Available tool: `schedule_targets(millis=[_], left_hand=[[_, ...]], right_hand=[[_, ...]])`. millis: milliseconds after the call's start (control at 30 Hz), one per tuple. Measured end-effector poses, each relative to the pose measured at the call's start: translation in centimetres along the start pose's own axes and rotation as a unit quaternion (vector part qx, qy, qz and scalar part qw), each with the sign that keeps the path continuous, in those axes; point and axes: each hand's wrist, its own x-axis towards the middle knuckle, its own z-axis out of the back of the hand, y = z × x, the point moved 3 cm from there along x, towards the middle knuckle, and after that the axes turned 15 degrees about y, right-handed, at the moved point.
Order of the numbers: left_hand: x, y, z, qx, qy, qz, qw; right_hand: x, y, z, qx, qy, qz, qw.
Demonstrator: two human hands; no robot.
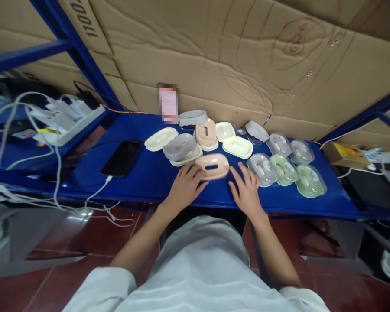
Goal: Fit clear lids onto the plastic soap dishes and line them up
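A peach oval soap dish [218, 161] with a slot in its middle is slightly blurred above the blue table. My left hand [189, 184] has its fingers around the dish's left end, with the thumb low at its near side. Just right of the dish, my right hand [246, 187] is open with fingers spread, holding nothing. Behind my left hand lie a grey oval dish [179, 147] and a cream one [160, 139]. Further back, another peach piece [205, 132] rests on cream pieces, near a cream tray [238, 147].
Several grey and green soap dishes with clear covers [283, 170] stand on the right of the blue table [162, 186]. A black phone [121, 158] with a white cable lies left. A blurred-out screen [168, 104] leans on the cardboard wall [195, 56]. A power strip [81, 123] stands far left.
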Motion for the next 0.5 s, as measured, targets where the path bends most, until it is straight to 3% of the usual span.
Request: schedule_targets(millis=[100, 333, 500], left_hand=[[-2.3, 0.4, 0.3, -0.031, -0.022, -0.022, 0.999], [-4.7, 1.1, -0.1, -0.108, -0.064, -0.036, 0.991], [-5.4, 1.8, 0.3, -0.178, -0.148, -0.038, 0.972]], right_hand=[[1.4, 0.9, 0.3, -0.011, 0.008, 0.045, 0.999], [6.8, -2.7, 0.2, -0.043, 0.027, -0.016, 0.999], [5.0, -1.7, -0.1, -0.017, 0.038, 0.044, 0.998]])
